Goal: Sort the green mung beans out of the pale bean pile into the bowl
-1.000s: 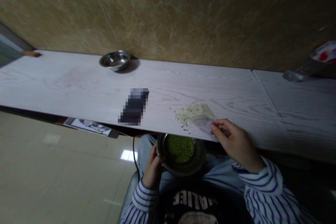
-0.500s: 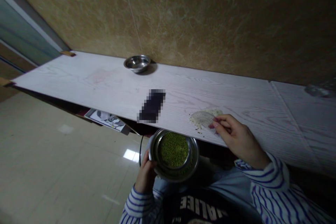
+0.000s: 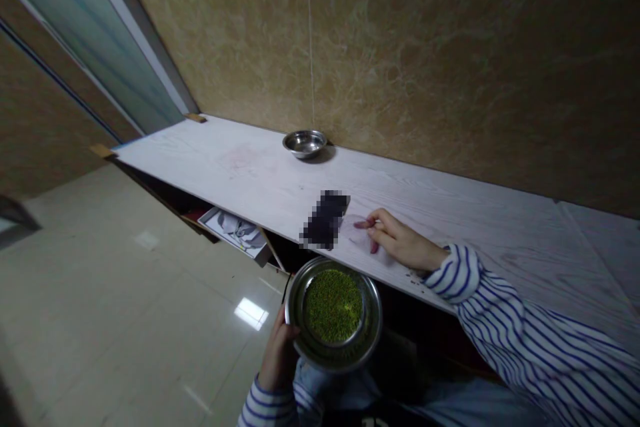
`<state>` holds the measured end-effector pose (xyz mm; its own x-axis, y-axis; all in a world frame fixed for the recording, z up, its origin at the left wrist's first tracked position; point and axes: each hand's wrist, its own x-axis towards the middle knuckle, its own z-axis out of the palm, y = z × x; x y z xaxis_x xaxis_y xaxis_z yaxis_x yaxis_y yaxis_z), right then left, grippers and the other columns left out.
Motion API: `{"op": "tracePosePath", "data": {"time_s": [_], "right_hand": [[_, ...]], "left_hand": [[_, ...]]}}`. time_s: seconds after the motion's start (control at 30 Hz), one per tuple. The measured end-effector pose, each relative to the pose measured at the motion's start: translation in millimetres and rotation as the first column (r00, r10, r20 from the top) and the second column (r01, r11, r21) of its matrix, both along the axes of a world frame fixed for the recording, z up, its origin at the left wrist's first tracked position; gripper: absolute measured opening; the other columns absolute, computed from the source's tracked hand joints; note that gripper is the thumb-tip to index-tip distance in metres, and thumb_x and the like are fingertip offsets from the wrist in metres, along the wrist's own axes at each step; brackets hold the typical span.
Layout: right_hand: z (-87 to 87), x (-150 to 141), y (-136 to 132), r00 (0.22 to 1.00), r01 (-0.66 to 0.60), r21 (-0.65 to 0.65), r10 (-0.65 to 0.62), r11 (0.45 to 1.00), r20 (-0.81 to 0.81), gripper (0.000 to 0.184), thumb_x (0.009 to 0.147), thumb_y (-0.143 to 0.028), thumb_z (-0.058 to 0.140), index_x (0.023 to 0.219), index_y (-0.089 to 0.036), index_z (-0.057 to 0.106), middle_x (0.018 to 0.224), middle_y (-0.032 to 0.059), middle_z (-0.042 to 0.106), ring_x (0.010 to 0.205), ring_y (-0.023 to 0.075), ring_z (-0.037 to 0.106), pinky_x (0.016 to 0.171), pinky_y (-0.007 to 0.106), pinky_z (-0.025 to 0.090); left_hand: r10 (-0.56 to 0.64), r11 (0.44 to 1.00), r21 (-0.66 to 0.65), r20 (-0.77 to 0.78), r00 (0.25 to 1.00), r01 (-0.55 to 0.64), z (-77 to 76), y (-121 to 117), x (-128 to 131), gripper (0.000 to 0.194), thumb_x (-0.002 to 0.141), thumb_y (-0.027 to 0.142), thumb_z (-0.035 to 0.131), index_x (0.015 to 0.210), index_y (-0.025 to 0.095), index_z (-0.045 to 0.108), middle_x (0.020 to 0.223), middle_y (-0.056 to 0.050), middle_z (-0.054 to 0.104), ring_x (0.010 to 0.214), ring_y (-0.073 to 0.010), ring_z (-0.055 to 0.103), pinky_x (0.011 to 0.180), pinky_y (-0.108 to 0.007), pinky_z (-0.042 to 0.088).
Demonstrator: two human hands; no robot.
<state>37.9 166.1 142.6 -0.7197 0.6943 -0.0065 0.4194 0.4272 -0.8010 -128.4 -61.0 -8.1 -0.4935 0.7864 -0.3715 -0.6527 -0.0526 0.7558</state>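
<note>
A round steel bowl (image 3: pixel 373 323) full of small green beans (image 3: pixel 333 307), which look like mung beans, is level below the shelf's front edge. My left hand (image 3: pixel 280 343) grips its left rim, thumb on top and the other fingers under it. Over the white wood-grain shelf (image 3: pixel 450 213), my right hand (image 3: pixel 400 237) has its fingers drawn together in a pinch. A thin see-through piece (image 3: pixel 353 230), faint against the shelf, shows at its fingertips; its kind is unclear. Dark crumbs (image 3: pixel 415 278) lie by the right wrist.
A pixelated dark flat object (image 3: pixel 326 220) lies just left of my right hand. Farther back, a small steel bowl (image 3: pixel 305 145) stands by the tiled wall (image 3: pixel 400 67). Below the shelf, an open box (image 3: pixel 235 233) juts out over the glossy floor (image 3: pixel 165 307).
My right hand has moved left along the shelf, close to the dark flat object. The pale heap once under it no longer shows. The camera view has shifted; my left hand still holds the bowl.
</note>
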Motion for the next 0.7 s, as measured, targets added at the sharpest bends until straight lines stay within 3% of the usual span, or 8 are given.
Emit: {"op": "tracePosePath", "data": {"time_s": [0.07,0.2,0.33,0.5,0.7], "right_hand": [[-2.9,-21,2,0.997,-0.075,-0.033,0.075,0.997,0.018,0.009,0.097,-0.017,0.043,0.098,-0.026,0.045,0.070,-0.0023,0.069,0.071,0.0161,0.068,0.076,0.032,0.054],[-13.3,-49,3,0.989,-0.128,-0.108,0.136,0.986,0.063,0.009,0.097,-0.017,0.044,0.097,-0.026,0.044,0.064,-0.0059,0.064,0.060,0.0129,0.065,0.060,0.024,0.051],[-22.1,-60,11,0.989,-0.105,-0.108,0.116,0.989,0.095,0.009,0.095,-0.016,0.046,0.096,-0.025,0.044,0.057,-0.0088,0.059,0.052,0.0111,0.060,0.053,0.020,0.047],[-18.4,-52,27,0.995,-0.014,-0.055,0.020,0.998,0.094,0.011,0.095,-0.015,0.043,0.098,-0.025,0.045,0.059,-0.0074,0.061,0.056,0.0125,0.061,0.057,0.023,0.046],[5.6,-15,36,0.994,0.099,0.053,-0.102,0.994,0.047,0.007,0.094,-0.021,0.045,0.100,-0.024,0.049,0.065,-0.0033,0.066,0.066,0.0167,0.063,0.067,0.030,0.049]], "left_hand": [[0.034,0.999,0.023,0.001,0.999,-0.034,-3.5,-2,-5,0.054,0.063,0.029,0.073,0.117,0.022,0.075,0.119,-0.011,0.076,0.125,-0.0405,0.058,0.105,-0.050,0.044],[0.064,0.998,-0.015,0.017,0.998,-0.063,-16.6,-3,-16,0.054,0.060,0.030,0.075,0.113,0.022,0.076,0.114,-0.011,0.077,0.123,-0.0435,0.060,0.104,-0.055,0.046],[0.075,0.993,-0.096,0.097,0.993,-0.065,-29.9,-1,-23,0.053,0.041,0.026,0.079,0.094,0.025,0.079,0.102,-0.009,0.080,0.122,-0.0488,0.060,0.102,-0.057,0.048],[0.104,0.993,-0.076,0.137,0.985,-0.094,-30.0,-1,-21,0.053,0.046,0.026,0.077,0.099,0.027,0.079,0.105,-0.007,0.080,0.128,-0.0455,0.057,0.105,-0.053,0.046],[0.042,0.998,-0.059,0.117,0.992,-0.035,-26.5,4,-15,0.055,0.050,0.028,0.077,0.105,0.025,0.078,0.108,-0.010,0.079,0.121,-0.0459,0.061,0.102,-0.056,0.047]]}}
